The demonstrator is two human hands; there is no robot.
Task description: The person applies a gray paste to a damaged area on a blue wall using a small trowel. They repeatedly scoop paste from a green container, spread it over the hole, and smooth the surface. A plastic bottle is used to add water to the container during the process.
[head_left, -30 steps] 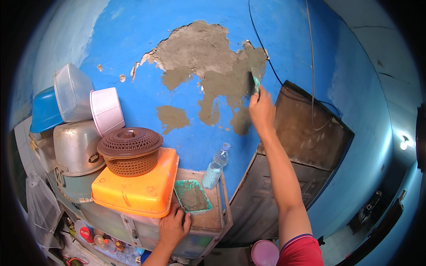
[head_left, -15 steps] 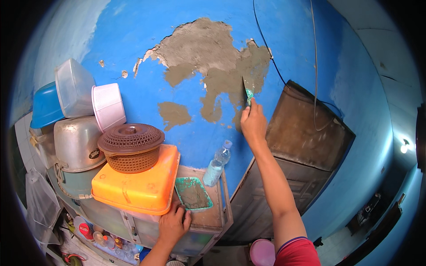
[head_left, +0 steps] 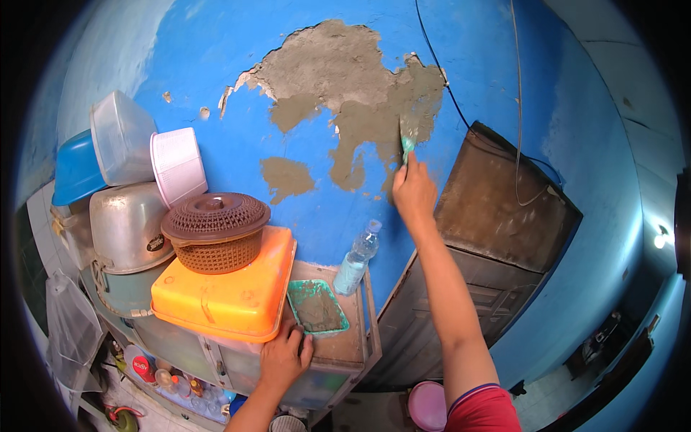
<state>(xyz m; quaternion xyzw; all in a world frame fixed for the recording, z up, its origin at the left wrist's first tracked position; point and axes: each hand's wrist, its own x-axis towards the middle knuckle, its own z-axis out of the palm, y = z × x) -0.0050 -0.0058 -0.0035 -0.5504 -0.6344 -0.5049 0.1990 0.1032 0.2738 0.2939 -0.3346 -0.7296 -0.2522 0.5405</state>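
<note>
My right hand, arm stretched up to the wall, is closed around the green handle of a putty knife. The knife's blade lies against wet grey mortar on the blue wall. My left hand rests on the cabinet's front edge, fingers apart and slightly bent, holding nothing. Close to it are an orange plastic box and a green tray with grey mortar inside. Behind the tray, a clear plastic bottle with pale contents leans against the wall.
A brown woven-pattern basket with lid sits on the orange box. Pots and tubs, including a metal pot, are stacked at left. Dark cables hang down the wall near a worn wooden door. A pink stool stands below.
The putty knife's blade now shows flatter and paler against the mortar. My right hand has shifted only slightly, and my left stays at the cabinet edge. The whole view has shifted a little.
</note>
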